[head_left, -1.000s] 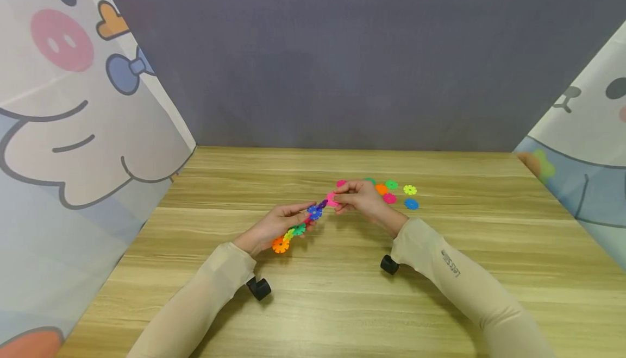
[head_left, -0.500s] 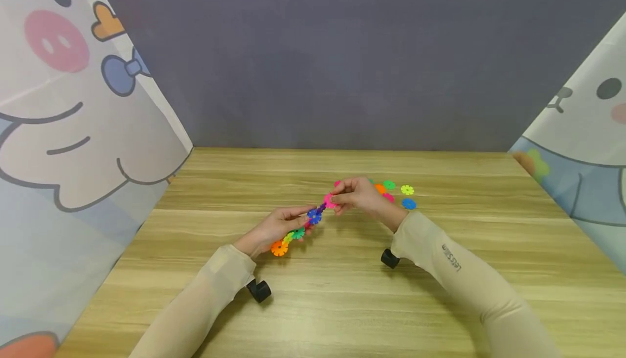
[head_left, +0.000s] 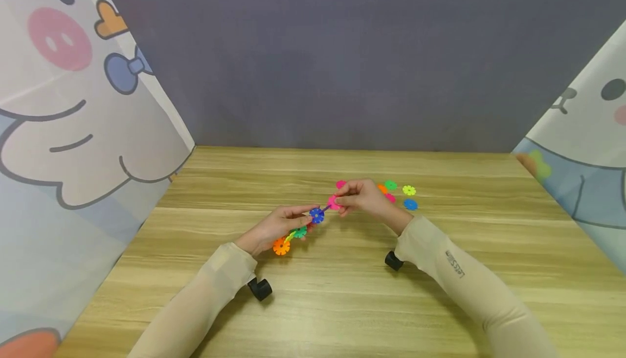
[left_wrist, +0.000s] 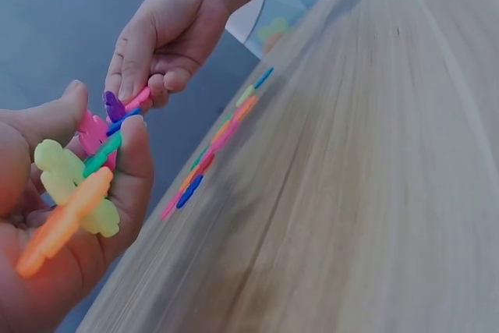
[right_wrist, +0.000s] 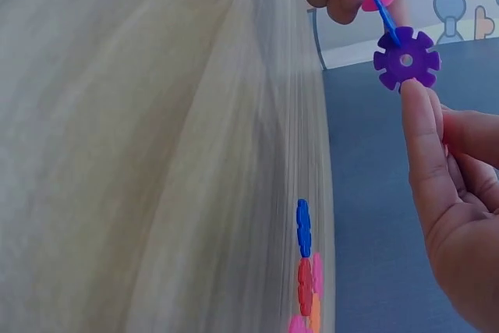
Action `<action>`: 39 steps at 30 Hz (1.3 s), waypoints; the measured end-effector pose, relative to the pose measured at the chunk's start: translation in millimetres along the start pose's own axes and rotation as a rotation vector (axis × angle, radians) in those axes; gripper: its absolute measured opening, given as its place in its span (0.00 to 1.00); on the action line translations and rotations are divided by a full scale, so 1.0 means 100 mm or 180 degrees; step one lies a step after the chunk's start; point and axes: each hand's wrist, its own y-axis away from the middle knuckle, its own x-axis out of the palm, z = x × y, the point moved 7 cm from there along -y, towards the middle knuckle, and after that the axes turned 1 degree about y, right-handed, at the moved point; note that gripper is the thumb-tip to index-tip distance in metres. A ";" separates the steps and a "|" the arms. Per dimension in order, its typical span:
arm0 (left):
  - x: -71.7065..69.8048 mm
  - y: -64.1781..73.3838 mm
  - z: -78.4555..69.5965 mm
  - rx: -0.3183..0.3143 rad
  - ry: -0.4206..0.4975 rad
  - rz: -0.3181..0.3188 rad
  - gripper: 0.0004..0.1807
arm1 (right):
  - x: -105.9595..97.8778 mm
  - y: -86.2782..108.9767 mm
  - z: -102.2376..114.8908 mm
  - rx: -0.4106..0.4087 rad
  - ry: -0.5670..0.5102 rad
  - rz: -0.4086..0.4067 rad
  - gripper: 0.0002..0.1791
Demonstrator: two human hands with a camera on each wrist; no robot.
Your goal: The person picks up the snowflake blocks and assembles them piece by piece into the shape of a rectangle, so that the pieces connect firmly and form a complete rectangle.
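Left hand (head_left: 274, 228) grips chain (head_left: 299, 230) mid-length; right hand (head_left: 361, 198) pinches pink disc (head_left: 333, 202) at chain's far end, above table (head_left: 342, 293).

Right hand (head_left: 364, 198): brings its pink disc (head_left: 333, 201) in from a small gap until it meets the end of the chain.
Chain (head_left: 299, 230): its far end at the blue disc (head_left: 317, 215) sits slightly lower and nearer the person than before.
Left hand (head_left: 276, 227): shifts only a little, toward the person, with the chain.
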 end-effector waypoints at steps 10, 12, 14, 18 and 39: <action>0.01 0.04 0.00 0.0046 0.0003 0.0067 0.24 | 0.06 -0.02 -0.03 0.0005 0.0044 0.0041 0.08; 0.02 0.05 0.01 0.0033 0.0012 0.0101 0.24 | 0.09 -0.03 -0.03 0.0011 0.0105 0.0068 0.08; 0.03 0.06 0.02 0.0014 0.0022 0.0154 0.24 | 0.11 -0.03 -0.04 0.0054 0.0169 0.0097 0.07; 0.04 0.06 0.03 -0.0020 -0.0037 0.0240 0.24 | 0.12 -0.02 -0.07 0.0154 0.0249 0.0091 0.06; 0.10 -0.11 0.03 -0.0371 -0.0038 0.0039 0.21 | 0.21 0.00 0.08 0.0025 0.0099 0.0124 0.08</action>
